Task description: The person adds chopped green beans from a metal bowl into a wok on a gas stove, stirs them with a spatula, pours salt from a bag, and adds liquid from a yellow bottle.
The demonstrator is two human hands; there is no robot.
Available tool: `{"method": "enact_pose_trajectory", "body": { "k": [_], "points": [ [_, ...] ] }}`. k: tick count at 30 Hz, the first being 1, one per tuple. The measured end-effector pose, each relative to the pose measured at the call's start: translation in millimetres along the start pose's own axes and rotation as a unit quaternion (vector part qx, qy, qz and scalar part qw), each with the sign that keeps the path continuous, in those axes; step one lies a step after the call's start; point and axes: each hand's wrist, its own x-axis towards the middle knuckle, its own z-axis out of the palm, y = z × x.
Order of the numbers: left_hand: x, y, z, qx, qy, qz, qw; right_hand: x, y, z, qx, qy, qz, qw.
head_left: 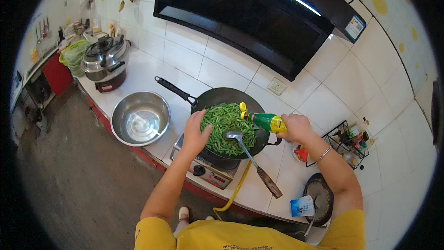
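Observation:
A dark wok (249,98) full of chopped green beans (226,115) sits on a gas stove (210,174). My right hand (296,128) is wrapped round a green squeeze bottle (267,121) with a yellow label. The bottle is tipped nearly level, its yellow flip cap open and its mouth over the beans; whether anything flows out I cannot make out. At the wok's left rim is my left hand (196,132), holding nothing, thumb apart from the fingers. A metal spatula (245,148) rests in the beans, its wooden handle leaning over the wok's near rim.
Left of the wok stands a steel basin (140,118), and beyond it a lidded pot (105,60). At right are a seasoning rack (349,141), a dark pan (323,194) and a blue-white packet (302,206). A yellow hose (236,194) runs from the stove. A range hood (240,23) hangs above.

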Motion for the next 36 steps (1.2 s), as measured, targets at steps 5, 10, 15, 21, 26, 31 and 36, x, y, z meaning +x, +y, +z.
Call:
{"method": "enact_pose_trajectory", "body": {
  "k": [5, 10, 15, 21, 26, 31, 36],
  "points": [
    [-33, -13, 11, -0.052, 0.045, -0.079, 0.995, 16, -13, -31, -0.025, -0.051, -0.057, 0.997],
    [-44, -6, 3, -0.069, 0.071, -0.08, 0.992, 28, -25, -37, -0.06, -0.042, -0.061, 0.995],
    [-51, -5, -6, -0.083, 0.104, -0.109, 0.985, 37, -34, -36, -0.083, -0.022, -0.058, 0.995],
    [-57, -4, -9, -0.081, 0.102, -0.118, 0.985, 43, -39, -36, -0.088, -0.021, -0.051, 0.995],
    [-57, -6, -11, -0.066, 0.107, -0.098, 0.987, 34, -37, -44, -0.056, -0.003, -0.035, 0.998],
    [-43, 5, -27, -0.054, 0.131, -0.058, 0.988, 8, -28, -67, 0.034, 0.094, 0.043, 0.994],
    [-30, 38, -29, -0.043, 0.164, -0.018, 0.985, 12, -21, 21, 0.093, 0.067, 0.083, 0.99]
  ]
}}
